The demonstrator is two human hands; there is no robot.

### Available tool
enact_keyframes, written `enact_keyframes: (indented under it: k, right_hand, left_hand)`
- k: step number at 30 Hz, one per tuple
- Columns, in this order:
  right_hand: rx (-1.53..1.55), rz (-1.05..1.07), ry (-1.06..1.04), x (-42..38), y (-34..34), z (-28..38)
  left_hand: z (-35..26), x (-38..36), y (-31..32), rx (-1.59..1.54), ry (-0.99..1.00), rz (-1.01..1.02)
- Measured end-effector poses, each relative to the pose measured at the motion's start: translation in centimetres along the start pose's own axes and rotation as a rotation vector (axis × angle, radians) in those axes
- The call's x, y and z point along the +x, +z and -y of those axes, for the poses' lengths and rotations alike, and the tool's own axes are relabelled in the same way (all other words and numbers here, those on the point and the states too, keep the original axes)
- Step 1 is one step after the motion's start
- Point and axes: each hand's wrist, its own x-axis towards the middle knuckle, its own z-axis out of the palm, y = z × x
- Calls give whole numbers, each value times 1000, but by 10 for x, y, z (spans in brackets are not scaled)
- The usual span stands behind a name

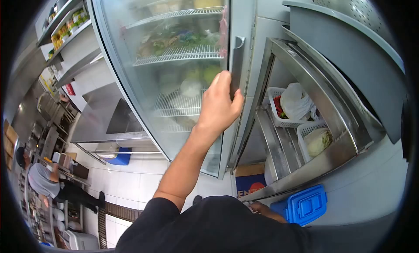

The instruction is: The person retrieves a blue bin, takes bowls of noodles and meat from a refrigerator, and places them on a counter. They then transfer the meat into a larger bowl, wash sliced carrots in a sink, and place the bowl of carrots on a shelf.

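My left hand (219, 100) reaches up in front of me, its fingers curled round the handle edge of the glass fridge door (144, 87). Through the fogged glass, leafy greens (174, 42) lie on a wire shelf, and a white wrapped bundle (190, 88) sits on a lower one. Low by my right side, my right hand (265, 210) is partly hidden by my black shirt. Its fingers look closed at a small greyish thing near the metal rack's lower edge, too small to make out.
At right, a metal rack (316, 74) holds a white basket (286, 121) with a white bag and red produce, and another basket (303, 141) with cabbage. Below stands a blue lidded bin (307, 205). Grey tub (349, 43) above. A co-worker (48, 181) stands far left.
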Motion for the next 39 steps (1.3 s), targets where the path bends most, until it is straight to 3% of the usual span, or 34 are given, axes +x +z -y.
enact_keyframes:
  k: [3, 9, 13, 15, 18, 19, 20, 22, 25, 27, 29, 30, 32, 34, 37, 39]
  right_hand:
    - [70, 59, -3, 24, 7, 10]
    - [-190, 111, -112, 31, 13, 15]
    - [-20, 45, -138, 42, 24, -3]
    - [-82, 87, -101, 22, 17, 0]
    - [-153, 176, -14, 11, 13, -3]
    - [-256, 219, -107, 15, 11, -8]
    - [-357, 264, -198, 26, 10, -20]
    - [-466, 322, -357, 73, 17, -55]
    - [-464, 342, -460, 107, 22, -77]
    - [-465, 337, -479, 98, 19, -74]
    - [-469, 385, -506, 97, 17, -65]
    - [-482, 409, -509, 96, 17, -61]
    - [-506, 425, -468, 90, 22, -48]
    - [-484, 386, -357, 52, 19, -20]
    - [-368, 317, -183, -15, 13, 27]
    - [-318, 379, -235, -11, 18, 25]
  left_hand:
    - [-23, -20, -25, -28, -68, 38]
    - [-29, -61, -70, -211, -184, 42]
    - [-51, -95, -111, -475, -205, -103]
    - [-37, -120, -142, -688, -207, -193]
    - [-24, -155, -199, -694, -13, -197]
    - [-14, -173, -224, -608, 58, -174]
    - [-10, -184, -244, -808, 106, -161]
    - [-11, -205, -284, -890, 114, -196]
    - [-37, -215, -310, -673, -2, -522]
    - [-18, -263, -365, -511, -117, -692]
    - [-15, -294, -400, -287, -219, -735]
    - [-17, -285, -387, -126, -264, -891]
    - [-30, -240, -339, 181, -301, -943]
    - [-22, -226, -330, 566, -321, -955]
    - [-14, -222, -339, 517, -398, -1042]
    - [-10, -227, -355, 414, -359, -1021]
